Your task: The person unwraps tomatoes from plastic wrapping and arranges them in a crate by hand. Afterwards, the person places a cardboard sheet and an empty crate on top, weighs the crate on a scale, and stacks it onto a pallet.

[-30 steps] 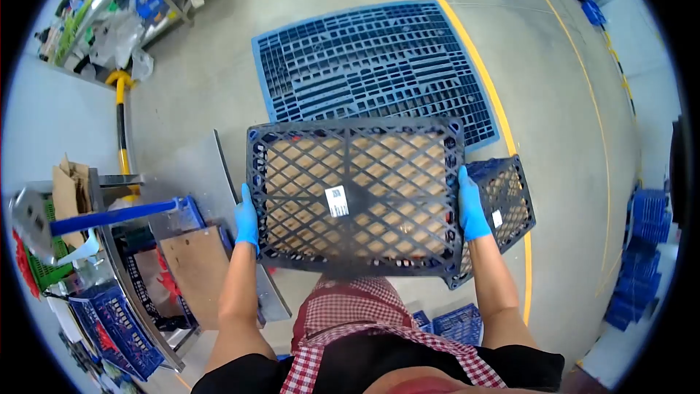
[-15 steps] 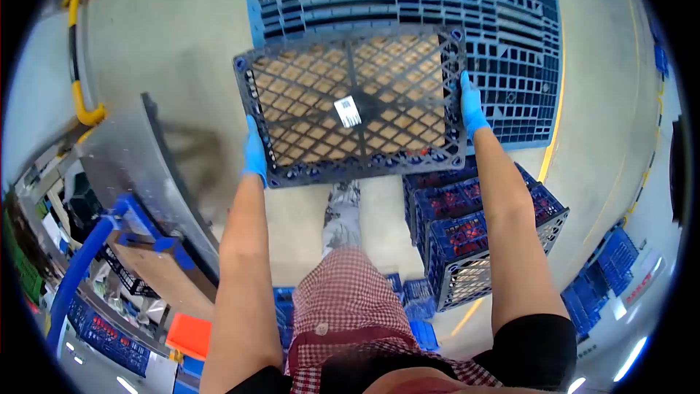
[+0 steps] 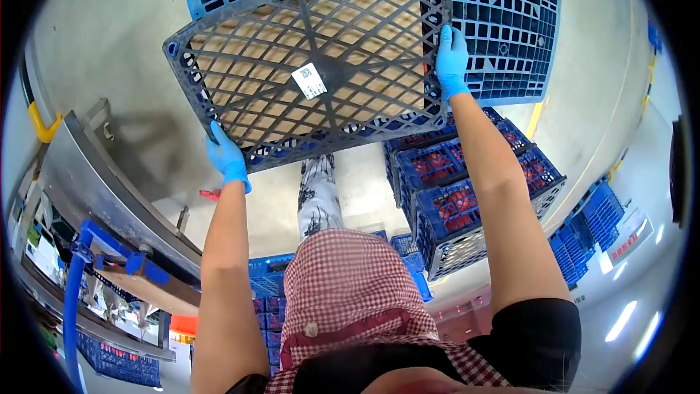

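Note:
A dark plastic crate [image 3: 343,44] with a lattice face toward me spans the upper middle of the head view. It carries a white label [image 3: 309,81], and brown card-like material shows through the lattice. My left hand [image 3: 227,155], in a blue glove, grips the crate's near left side. At its right side, my right hand [image 3: 452,64], also gloved in blue, is closed on the rim. The crate is turned so its left end sits nearer to me. Parts of both hands' fingers are hidden by its edge. Behind it lies a blue plastic pallet [image 3: 510,36], partly covered.
Blue crates with red contents [image 3: 452,204] stand on the floor to my right. A steel table [image 3: 120,190] runs along the left, near a blue tubular frame [image 3: 73,284]. More blue crates [image 3: 587,222] are farther right. A yellow line [image 3: 536,118] marks the floor.
The crate has shifted up and left in view and turned, its left end now nearer me. Both hands have kept hold of it. The surroundings have shifted in view as well.

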The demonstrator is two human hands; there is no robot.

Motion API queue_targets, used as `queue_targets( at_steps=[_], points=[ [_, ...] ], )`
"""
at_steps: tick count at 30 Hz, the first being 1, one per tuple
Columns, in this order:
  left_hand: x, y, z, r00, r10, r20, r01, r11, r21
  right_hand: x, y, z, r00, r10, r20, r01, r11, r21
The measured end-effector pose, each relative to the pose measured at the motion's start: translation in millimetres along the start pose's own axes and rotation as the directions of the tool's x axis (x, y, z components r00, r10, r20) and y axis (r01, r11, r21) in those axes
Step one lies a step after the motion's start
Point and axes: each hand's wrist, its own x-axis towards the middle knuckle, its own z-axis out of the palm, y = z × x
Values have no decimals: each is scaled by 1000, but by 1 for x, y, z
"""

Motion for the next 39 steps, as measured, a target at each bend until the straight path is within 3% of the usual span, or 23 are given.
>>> queue_targets(
  at_steps=[2,5,7,8,10,11,13,14,16,17,18,19,20,23,24,26,27,29,31,33,35,37,39],
  points=[
    [-4,10,-1,995,-96,-12,96,987,127,-7,-3,-3,1000,-23,17,24,998,-60],
    [5,0,1,998,-30,50,29,999,13,-27,26,1,1000,-9,5,9,999,-46],
    [5,-6,1,986,-37,162,70,977,-201,-39,42,-9,977,140,159,-131,989,-64],
    [17,-19,-3,923,-61,379,191,929,-316,-35,48,-12,949,236,209,-213,969,-128],
    [15,-1,-19,870,-104,481,223,955,-198,-32,35,-23,872,450,195,-388,876,-286],
    [34,-39,-11,972,-41,233,39,999,15,-44,13,-41,913,388,125,-309,859,-408],
    [4,-57,-27,948,280,153,-270,959,-81,-94,-18,-71,991,129,-31,-127,864,-486],
    [-48,-41,-54,896,369,245,-325,924,-203,-124,-19,-80,995,-83,-49,65,955,-291],
    [-114,-134,-50,841,403,362,-340,913,-227,-202,-14,-85,969,-220,113,216,975,46],
    [-157,-172,-56,786,413,459,-377,910,-173,-250,-12,-90,935,-120,333,31,965,260],
    [-210,-169,-86,702,424,572,-501,865,-27,-297,-11,-99,866,-193,462,139,979,148],
    [-259,-158,-126,671,205,712,-237,970,-55,-357,17,-90,885,-330,328,291,943,164],
    [-299,-169,-147,753,90,652,-175,982,66,-406,-11,-130,797,-200,569,124,978,171],
    [-386,-185,-244,906,219,363,-162,970,-181,-526,4,-191,712,-295,637,336,940,60],
    [-402,-185,-287,909,144,391,-77,980,-182,-558,-9,-222,715,-176,676,199,979,44],
    [-414,-211,-351,903,53,426,54,970,-235,-592,-45,-282,646,-219,731,295,955,25],
    [-416,-228,-377,898,29,438,106,954,-282,-603,-78,-322,634,-78,769,110,994,10],
    [-434,-229,-449,965,84,248,-2,950,-313,-586,20,-314,628,-108,770,310,943,-121],
    [-433,-290,-470,990,70,124,-12,910,-414,-527,91,-298,401,149,904,568,734,-373],
    [-442,-332,-492,995,4,101,42,890,-454,-492,60,-320,427,360,829,158,874,-461],
    [-447,-363,-519,981,-100,166,164,884,-438,-478,29,-327,542,382,748,-259,923,-284],
    [-440,-420,-507,986,-94,137,139,918,-371,-488,-7,-314,796,242,555,-394,903,172],
    [-439,-450,-532,997,36,66,-17,960,-280,-496,-21,-275,805,96,586,-300,917,261]
  ],
)
